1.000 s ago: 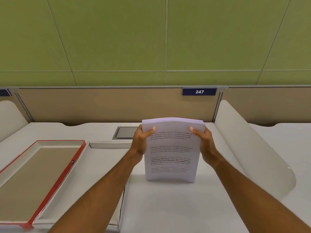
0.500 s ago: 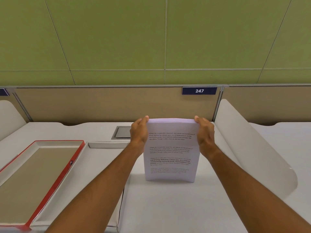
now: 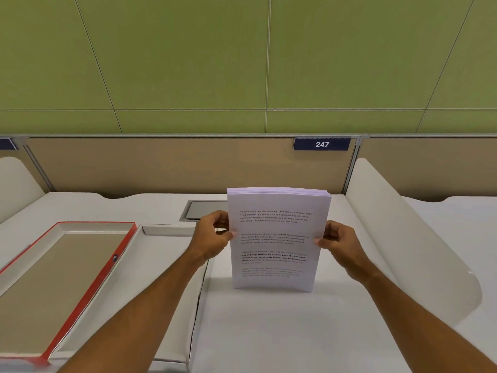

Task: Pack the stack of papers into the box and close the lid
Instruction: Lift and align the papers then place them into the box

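Observation:
A stack of printed white papers (image 3: 277, 239) stands upright on its bottom edge on the white desk, text facing me. My left hand (image 3: 212, 236) grips its left edge and my right hand (image 3: 340, 242) grips its right edge, both around mid-height. To the left lies the open white box (image 3: 166, 230), partly hidden by my left forearm. Beside it, further left, lies the red-rimmed lid (image 3: 88, 278), inside up.
A metal cable hatch (image 3: 204, 210) is set into the desk behind the papers. Curved white dividers rise at the right (image 3: 403, 238) and far left (image 3: 16, 179). A tan partition with a plate marked 247 (image 3: 322, 144) closes the back.
Both hands slid down from the top corners of the stack to its side edges at mid-height. The stack stays upright on the desk.

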Tool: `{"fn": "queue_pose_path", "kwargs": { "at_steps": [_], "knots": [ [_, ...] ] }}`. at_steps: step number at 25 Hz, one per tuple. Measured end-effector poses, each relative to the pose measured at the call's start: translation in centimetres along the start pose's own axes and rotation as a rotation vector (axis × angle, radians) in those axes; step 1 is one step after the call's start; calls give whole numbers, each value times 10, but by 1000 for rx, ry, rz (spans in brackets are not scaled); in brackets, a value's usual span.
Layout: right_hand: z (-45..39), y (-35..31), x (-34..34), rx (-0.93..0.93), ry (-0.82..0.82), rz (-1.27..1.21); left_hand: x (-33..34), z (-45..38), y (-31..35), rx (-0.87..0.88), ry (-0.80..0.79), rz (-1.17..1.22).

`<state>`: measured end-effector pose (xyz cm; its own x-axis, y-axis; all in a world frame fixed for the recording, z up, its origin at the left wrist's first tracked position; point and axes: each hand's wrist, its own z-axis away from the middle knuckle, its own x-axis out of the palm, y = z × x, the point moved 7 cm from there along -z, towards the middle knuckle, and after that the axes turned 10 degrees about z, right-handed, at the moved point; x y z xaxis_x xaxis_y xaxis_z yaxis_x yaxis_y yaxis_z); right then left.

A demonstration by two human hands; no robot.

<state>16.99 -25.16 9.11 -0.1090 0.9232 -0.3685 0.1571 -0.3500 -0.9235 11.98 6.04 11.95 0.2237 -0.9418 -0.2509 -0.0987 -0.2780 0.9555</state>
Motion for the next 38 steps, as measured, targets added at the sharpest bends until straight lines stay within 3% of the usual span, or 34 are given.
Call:
{"fn": "queue_pose_path", "kwargs": {
  "at_steps": [6, 18, 30, 38],
  "knots": [
    [1, -1, -2, -37, 26, 167, 0, 0, -2, 25, 28, -91],
    [10, 19, 3, 52, 18, 153, 7, 10, -20, -47, 65, -60],
    [12, -14, 14, 36, -50, -70, -21, 23, -19, -153, 138, 294],
    [7, -48, 67, 95, -80, -100, -81, 32, -23, -238, 216, 351]
  ]
}}
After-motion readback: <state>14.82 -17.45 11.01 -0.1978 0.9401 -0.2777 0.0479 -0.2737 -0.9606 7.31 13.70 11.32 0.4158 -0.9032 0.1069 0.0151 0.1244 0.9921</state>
